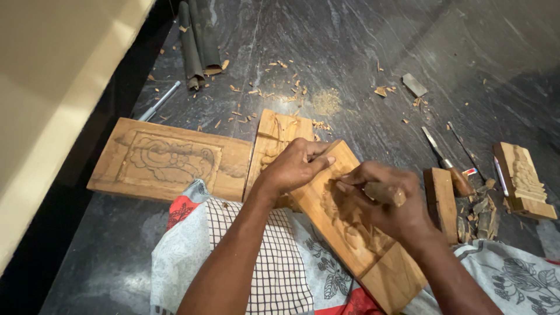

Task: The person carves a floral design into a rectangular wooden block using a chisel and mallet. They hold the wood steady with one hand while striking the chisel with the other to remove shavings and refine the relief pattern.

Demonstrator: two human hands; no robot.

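The right hand (388,201) covers most of the tool (385,192) it grips; only a short wooden piece shows, and the cutting end is hidden. Both hands hide part of the carving on the long board (356,233), and the near end of this board is cut off by the bottom edge. Behind the left hand (294,166), the lower part of a second board (280,131) is hidden. The small things in the pile (481,213) at right are too small to tell.

Tan carved panel (356,233), checked cloth (274,256)
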